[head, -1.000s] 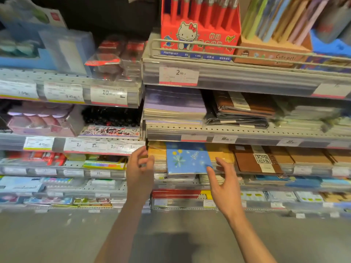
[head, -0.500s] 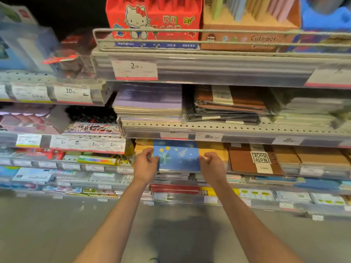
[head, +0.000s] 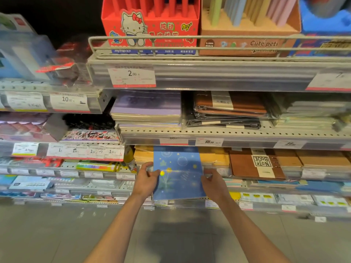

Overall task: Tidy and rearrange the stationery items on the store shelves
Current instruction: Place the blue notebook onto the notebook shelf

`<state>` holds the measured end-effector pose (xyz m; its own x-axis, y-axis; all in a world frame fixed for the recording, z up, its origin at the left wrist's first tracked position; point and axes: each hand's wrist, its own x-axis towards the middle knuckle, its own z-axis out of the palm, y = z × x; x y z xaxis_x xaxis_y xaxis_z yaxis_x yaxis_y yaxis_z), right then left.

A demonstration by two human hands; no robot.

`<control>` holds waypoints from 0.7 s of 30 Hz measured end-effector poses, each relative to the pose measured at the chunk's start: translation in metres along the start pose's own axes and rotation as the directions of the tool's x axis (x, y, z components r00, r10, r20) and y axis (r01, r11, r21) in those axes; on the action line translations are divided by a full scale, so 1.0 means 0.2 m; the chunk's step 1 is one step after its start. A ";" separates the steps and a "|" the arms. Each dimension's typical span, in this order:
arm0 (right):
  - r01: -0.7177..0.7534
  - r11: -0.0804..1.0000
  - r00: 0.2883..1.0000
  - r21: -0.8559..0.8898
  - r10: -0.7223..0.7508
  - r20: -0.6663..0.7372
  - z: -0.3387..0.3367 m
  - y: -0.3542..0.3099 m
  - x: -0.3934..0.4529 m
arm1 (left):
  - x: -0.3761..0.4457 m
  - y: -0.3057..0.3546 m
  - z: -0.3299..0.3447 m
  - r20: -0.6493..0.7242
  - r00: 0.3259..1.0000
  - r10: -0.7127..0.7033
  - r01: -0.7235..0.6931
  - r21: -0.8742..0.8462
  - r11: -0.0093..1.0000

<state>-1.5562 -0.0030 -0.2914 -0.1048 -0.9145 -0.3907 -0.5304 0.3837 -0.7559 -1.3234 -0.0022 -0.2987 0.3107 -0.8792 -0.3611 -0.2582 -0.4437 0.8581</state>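
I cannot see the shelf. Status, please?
Both hands, left and right, grip the blue starry notebook, half out over the shelf edge. Nothing in the way.

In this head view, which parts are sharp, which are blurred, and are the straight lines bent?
Head view: the red pen box and the blue notebook held by the left hand and right hand are fairly sharp; the left and right edges smear; the shelf rail bows from wide-angle distortion.
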 end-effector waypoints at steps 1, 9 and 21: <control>-0.014 1.000 1.000 0.003 0.014 0.016 0.01 0.01 0.00 | 0.02 0.01 0.01 0.003 1.000 0.001 -0.001 -0.002 1.000; 0.000 0.997 1.000 0.078 0.001 -0.009 0.04 0.00 0.02 | 0.07 0.01 0.00 0.041 0.999 -0.024 0.027 -0.077 0.997; -0.010 0.997 0.991 0.078 -0.001 0.134 0.11 0.05 -0.04 | -0.13 -0.17 -0.21 0.135 0.991 0.015 -0.007 -0.060 0.998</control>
<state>-1.5430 0.0103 -0.3071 0.0096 -0.8895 -0.4569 -0.4621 0.4013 -0.7908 -1.2839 0.0427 -0.3031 0.1801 -0.9013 -0.3941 -0.2047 -0.4262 0.8812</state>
